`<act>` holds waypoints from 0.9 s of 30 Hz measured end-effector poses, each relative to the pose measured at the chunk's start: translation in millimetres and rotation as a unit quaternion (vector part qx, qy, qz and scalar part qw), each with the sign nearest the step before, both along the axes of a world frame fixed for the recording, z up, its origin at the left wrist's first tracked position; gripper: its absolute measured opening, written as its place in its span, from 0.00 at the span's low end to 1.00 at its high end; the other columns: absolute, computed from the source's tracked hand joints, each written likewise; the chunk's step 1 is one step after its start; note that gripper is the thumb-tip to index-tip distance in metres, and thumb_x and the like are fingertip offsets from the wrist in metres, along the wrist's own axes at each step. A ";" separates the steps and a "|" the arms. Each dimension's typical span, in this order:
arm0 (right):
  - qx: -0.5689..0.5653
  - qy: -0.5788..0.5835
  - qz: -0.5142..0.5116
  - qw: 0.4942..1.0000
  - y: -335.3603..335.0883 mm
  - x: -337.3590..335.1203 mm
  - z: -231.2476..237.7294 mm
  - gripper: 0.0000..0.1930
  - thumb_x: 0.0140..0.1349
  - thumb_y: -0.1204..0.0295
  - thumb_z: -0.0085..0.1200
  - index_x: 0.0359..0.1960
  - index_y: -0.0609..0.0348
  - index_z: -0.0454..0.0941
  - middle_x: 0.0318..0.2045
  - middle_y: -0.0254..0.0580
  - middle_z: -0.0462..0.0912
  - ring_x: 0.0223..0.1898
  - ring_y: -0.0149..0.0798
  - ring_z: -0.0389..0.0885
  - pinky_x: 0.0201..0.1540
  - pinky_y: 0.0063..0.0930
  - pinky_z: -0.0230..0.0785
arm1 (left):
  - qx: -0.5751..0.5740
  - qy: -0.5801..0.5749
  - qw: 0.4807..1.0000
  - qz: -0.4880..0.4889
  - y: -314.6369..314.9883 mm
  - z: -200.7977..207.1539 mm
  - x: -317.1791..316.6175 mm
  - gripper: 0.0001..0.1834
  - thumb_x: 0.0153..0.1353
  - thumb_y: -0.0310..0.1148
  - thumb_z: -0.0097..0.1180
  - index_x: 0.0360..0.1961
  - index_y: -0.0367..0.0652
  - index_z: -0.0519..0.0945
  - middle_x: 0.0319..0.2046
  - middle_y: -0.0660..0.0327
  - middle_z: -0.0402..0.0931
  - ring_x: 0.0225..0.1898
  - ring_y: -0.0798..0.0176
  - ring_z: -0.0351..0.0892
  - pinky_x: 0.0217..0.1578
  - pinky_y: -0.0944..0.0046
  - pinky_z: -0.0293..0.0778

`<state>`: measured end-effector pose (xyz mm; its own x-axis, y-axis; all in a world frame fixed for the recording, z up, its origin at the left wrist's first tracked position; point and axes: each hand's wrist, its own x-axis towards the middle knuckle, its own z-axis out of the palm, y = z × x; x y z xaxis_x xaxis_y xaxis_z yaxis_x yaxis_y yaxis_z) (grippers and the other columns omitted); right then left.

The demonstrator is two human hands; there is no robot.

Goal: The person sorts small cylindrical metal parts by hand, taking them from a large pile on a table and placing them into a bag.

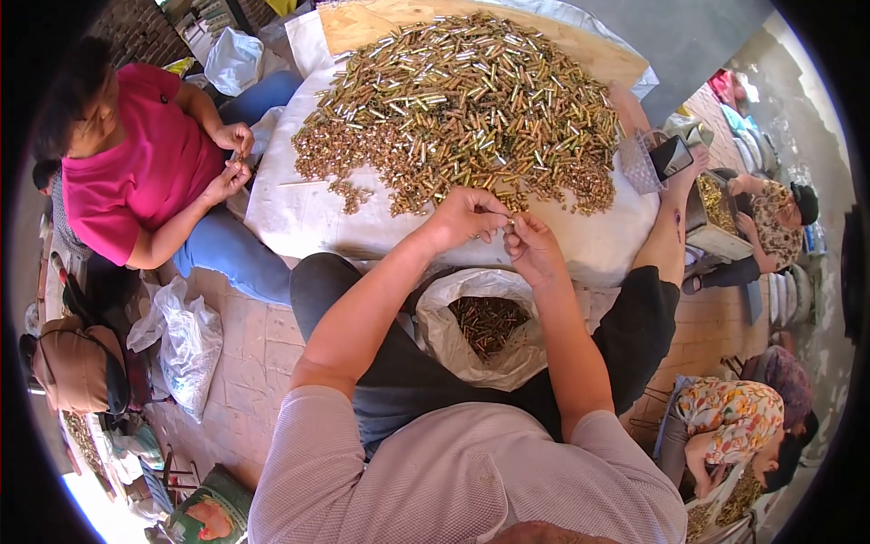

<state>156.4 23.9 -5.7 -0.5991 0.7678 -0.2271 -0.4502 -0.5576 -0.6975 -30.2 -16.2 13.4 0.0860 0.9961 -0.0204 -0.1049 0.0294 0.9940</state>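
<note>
My left hand and my right hand meet just past the near edge of the table, fingertips pinched together. Between them shows a small brass-coloured metal part, too small to make out its kind. Beyond my hands a large heap of brass-coloured metal cylinders covers much of the white-covered table. Smaller copper-coloured metal pieces lie along the heap's near side. Below my hands, between my legs, an open white sack holds many dark, thin metal pieces.
A person in a pink shirt works at the table's left side. At the right edge hang a light plastic basket and a phone. A clear plastic bag stands on the brick floor. Other people sit at the right.
</note>
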 end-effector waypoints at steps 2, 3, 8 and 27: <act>0.001 -0.016 -0.009 1.000 -1.3 1.6 6.3 0.08 0.64 0.70 0.61 0.41 0.60 0.80 0.30 0.36 0.82 0.26 0.28 0.78 0.25 0.19 0.69 | 0.006 -0.005 1.000 -0.002 1.0 2.5 -2.1 0.06 0.63 0.26 0.62 0.37 0.34 0.85 0.29 0.61 0.82 0.27 0.72 0.79 0.26 0.70 0.77; 0.021 -0.040 0.000 0.999 -0.7 4.7 8.6 0.07 0.64 0.71 0.60 0.39 0.60 0.81 0.28 0.35 0.81 0.25 0.28 0.77 0.24 0.18 0.68 | -0.025 0.023 0.999 0.003 3.1 4.5 -7.3 0.07 0.62 0.28 0.62 0.38 0.36 0.85 0.30 0.59 0.83 0.28 0.68 0.80 0.28 0.67 0.78; 0.160 -0.153 0.204 0.953 7.5 22.0 15.0 0.04 0.64 0.74 0.58 0.34 0.61 0.81 0.24 0.34 0.80 0.24 0.27 0.77 0.23 0.19 0.67 | 0.083 0.376 0.917 0.102 2.8 2.8 -33.6 0.10 0.55 0.30 0.61 0.38 0.43 0.85 0.35 0.47 0.81 0.38 0.45 0.81 0.42 0.53 0.77; 0.645 -0.520 -0.040 0.559 7.9 -15.1 -34.8 0.04 0.59 0.76 0.56 0.36 0.60 0.79 0.30 0.49 0.80 0.30 0.50 0.81 0.34 0.39 0.74 | 0.052 0.657 0.746 0.096 4.5 -24.6 -13.0 0.07 0.54 0.28 0.55 0.32 0.41 0.82 0.39 0.51 0.77 0.44 0.48 0.80 0.44 0.51 0.78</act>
<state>141.3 31.8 -40.5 -0.6096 0.7099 0.3527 0.5856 0.7032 -0.4033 -43.2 -11.7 -11.2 -0.0849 0.9894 0.1180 0.9698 0.0549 0.2375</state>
